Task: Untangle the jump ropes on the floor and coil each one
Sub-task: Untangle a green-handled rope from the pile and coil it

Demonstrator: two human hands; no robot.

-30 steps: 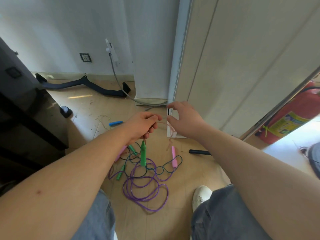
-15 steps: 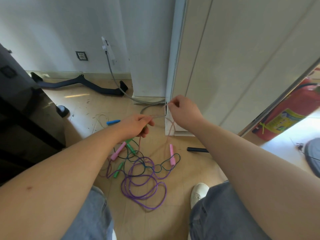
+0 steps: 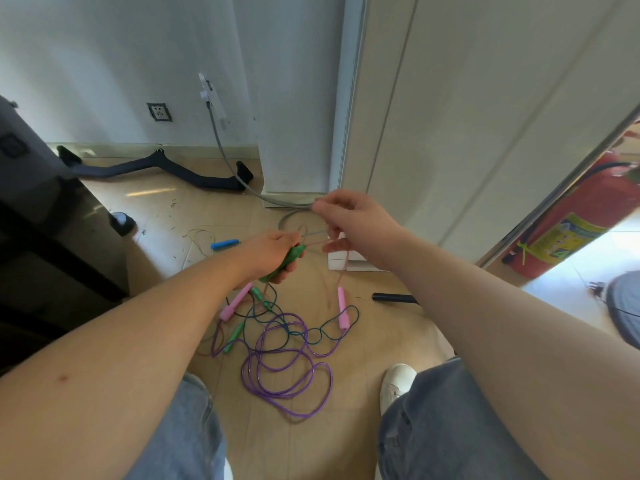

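A tangle of jump ropes lies on the wooden floor between my knees: a purple rope (image 3: 287,372) in loose loops, a dark teal rope (image 3: 311,332), and a thin pale pink rope (image 3: 337,271) with two pink handles (image 3: 343,308). My left hand (image 3: 277,254) grips a green handle (image 3: 289,259) lifted above the pile. My right hand (image 3: 349,220) pinches the pale pink rope just right of it, raised higher. Two more green handles (image 3: 233,337) lie in the tangle.
A blue handle (image 3: 224,244) with a thin cord lies apart to the left. A grey cable (image 3: 225,157) runs down the wall. A dark cabinet (image 3: 45,237) stands left, a black bar (image 3: 394,298) lies right, a red fire extinguisher (image 3: 571,230) stands far right. My white shoe (image 3: 394,382) is near the ropes.
My left hand dropped lower, then came back up gripping the green handle along its length. My right hand rose and shifted right, pulling the pale pink rope up.
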